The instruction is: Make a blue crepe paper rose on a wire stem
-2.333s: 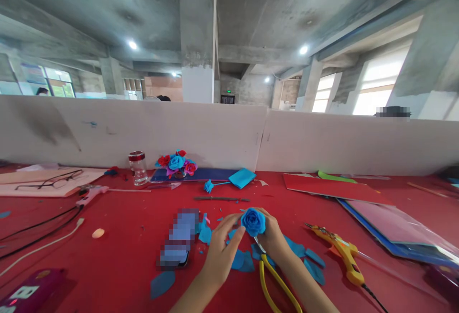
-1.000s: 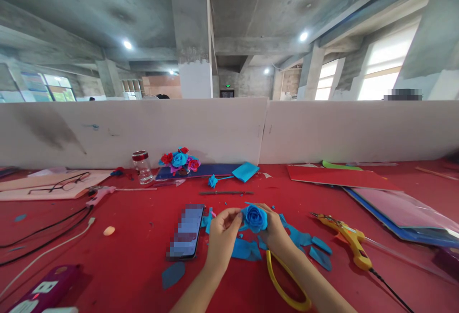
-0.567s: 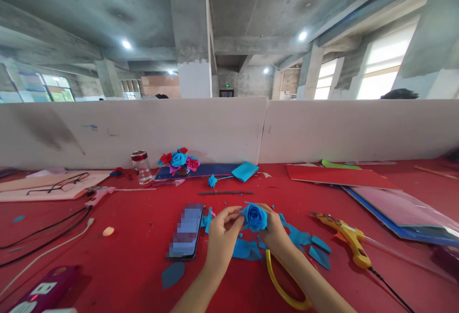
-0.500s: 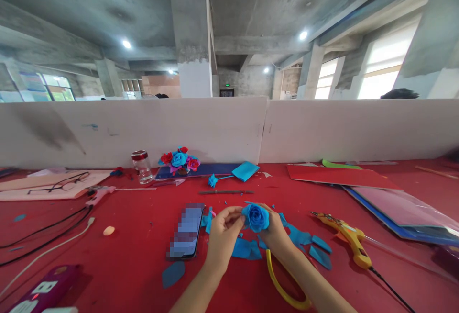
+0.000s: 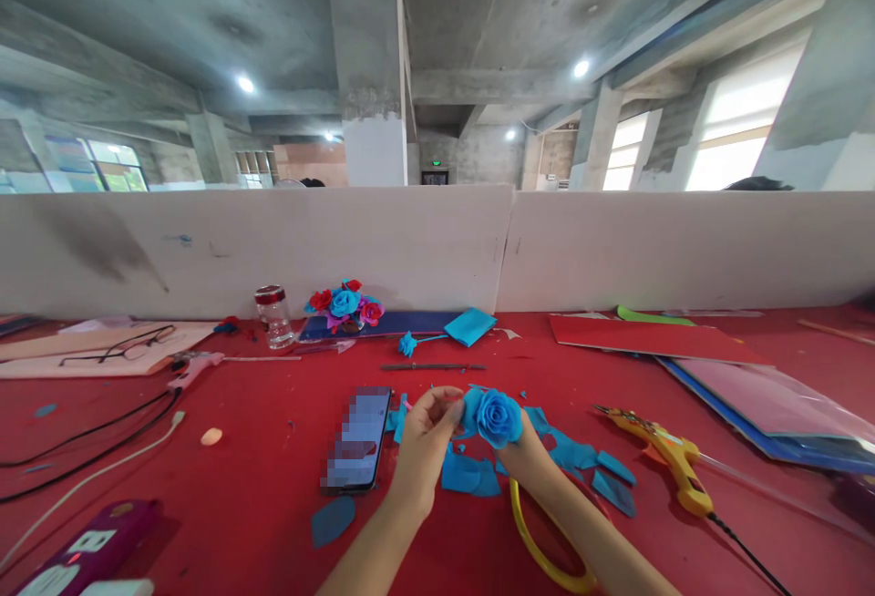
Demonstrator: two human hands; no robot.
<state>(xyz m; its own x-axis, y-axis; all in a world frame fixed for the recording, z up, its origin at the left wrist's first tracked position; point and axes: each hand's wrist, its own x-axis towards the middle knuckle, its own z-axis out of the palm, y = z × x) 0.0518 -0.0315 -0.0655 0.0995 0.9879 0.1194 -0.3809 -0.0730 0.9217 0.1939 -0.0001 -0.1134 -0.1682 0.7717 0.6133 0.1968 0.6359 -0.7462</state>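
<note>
A blue paper rose faces me above the middle of the red table, held from behind by my right hand, whose fingers are mostly hidden by the bloom. On its left side my left hand pinches a blue paper petal between thumb and fingers, beside the rose's outer edge. Blue paper scraps lie under and around both hands. A yellow loop-shaped handle shows partly beneath my right forearm.
A phone lies left of my hands. To the right is a yellow glue gun with its cord. Farther back stand a paper flower bouquet and a glass jar. A purple power strip sits front left; a white partition closes the back.
The rose has turned and shifted slightly right with my right hand. A petal now shows between it and my left fingers, which have drawn slightly left of the bloom.
</note>
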